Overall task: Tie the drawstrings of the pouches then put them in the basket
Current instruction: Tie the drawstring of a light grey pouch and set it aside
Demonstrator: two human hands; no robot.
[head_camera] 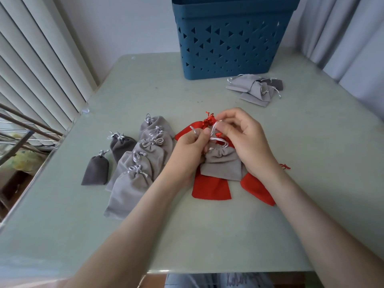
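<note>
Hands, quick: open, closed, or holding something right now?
Left hand: pinches one end of the white drawstring of the light grey pouch.
Right hand: pinches the drawstring's other end.

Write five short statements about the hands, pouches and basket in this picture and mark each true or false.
1. The left hand and the right hand both pinch the white drawstring of a light grey pouch. True.
2. The blue basket stands at the near edge of the table. False: it stands at the far edge.
3. The light grey pouch lies on red pouches. True.
4. The row of tied grey pouches lies right of the hands. False: it lies to their left.
5. Two dark grey pouches lie at the left end of that row. True.
</note>
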